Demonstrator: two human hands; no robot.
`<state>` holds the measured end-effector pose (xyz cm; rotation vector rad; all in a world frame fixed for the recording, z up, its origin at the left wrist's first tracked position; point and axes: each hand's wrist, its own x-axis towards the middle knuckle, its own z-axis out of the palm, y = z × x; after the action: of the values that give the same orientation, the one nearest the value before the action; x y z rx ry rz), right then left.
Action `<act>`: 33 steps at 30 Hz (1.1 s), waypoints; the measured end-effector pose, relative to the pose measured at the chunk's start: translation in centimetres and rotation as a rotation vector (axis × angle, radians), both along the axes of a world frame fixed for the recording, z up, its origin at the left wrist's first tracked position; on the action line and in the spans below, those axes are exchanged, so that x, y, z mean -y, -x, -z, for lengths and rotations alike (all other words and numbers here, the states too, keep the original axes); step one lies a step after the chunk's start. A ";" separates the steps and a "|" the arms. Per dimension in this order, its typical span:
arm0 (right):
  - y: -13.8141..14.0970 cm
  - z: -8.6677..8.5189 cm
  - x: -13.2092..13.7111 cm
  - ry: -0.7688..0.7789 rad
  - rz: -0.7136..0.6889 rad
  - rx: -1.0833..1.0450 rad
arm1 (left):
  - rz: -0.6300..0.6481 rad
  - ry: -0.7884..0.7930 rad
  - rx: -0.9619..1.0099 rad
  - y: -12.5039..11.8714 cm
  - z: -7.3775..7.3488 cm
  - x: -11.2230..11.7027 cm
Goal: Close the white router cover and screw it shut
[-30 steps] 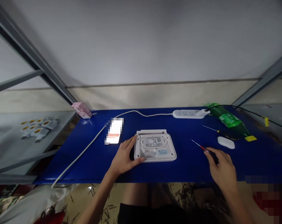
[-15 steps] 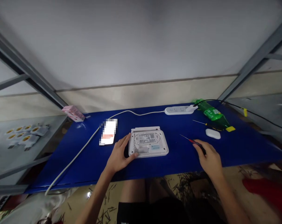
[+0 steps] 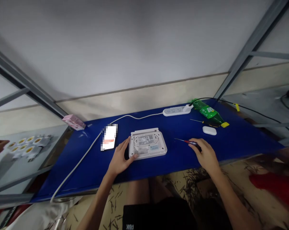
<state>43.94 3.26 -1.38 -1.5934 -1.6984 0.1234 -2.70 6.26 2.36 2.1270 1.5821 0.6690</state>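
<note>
A white router [image 3: 148, 144] lies upside down in the middle of the blue table [image 3: 92, 166]. My left hand [image 3: 120, 158] cups its left edge, thumb on the front corner and fingers spread along the side. My right hand [image 3: 205, 154] rests on the table to the right, fingers closed over the handle of a red-and-black screwdriver [image 3: 186, 141] whose thin shaft points left toward the router.
A phone [image 3: 109, 137] lies left of the router beside a white cable [image 3: 82, 156]. At the back stand a power strip [image 3: 174, 111], a green bottle [image 3: 208, 112], a second screwdriver [image 3: 203, 121], a white oval case [image 3: 209, 130] and a pink box [image 3: 74, 122]. Lamp sockets [image 3: 27, 144] sit on the left shelf.
The view has swung to the right and tilted, so everything sits further left. Both hands keep their places, left on the router and right on the screwdriver.
</note>
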 end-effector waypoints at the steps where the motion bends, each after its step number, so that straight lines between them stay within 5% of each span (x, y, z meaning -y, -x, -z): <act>1: 0.0 0.0 0.0 0.000 -0.005 0.006 | -0.002 0.005 -0.005 0.0 -0.1 0.0; 23: 0.2 0.8 0.0 0.003 0.017 0.072 | -0.004 -0.004 -0.008 -0.3 -0.2 0.3; 28: 0.3 -0.8 -0.6 0.006 0.030 0.027 | -0.012 -0.035 -0.020 -0.2 -1.0 0.0; 31: 2.1 -1.8 1.3 0.069 -0.014 -0.124 | -0.072 -0.168 -0.021 -1.3 -1.3 2.0; 33: 4.7 -1.1 4.7 0.155 -0.022 -0.282 | -0.141 -0.213 0.051 -3.1 -0.2 5.3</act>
<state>39.23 -1.43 -0.26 -1.5842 -1.5161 0.4792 0.44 0.92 2.56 2.1391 1.7116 0.9695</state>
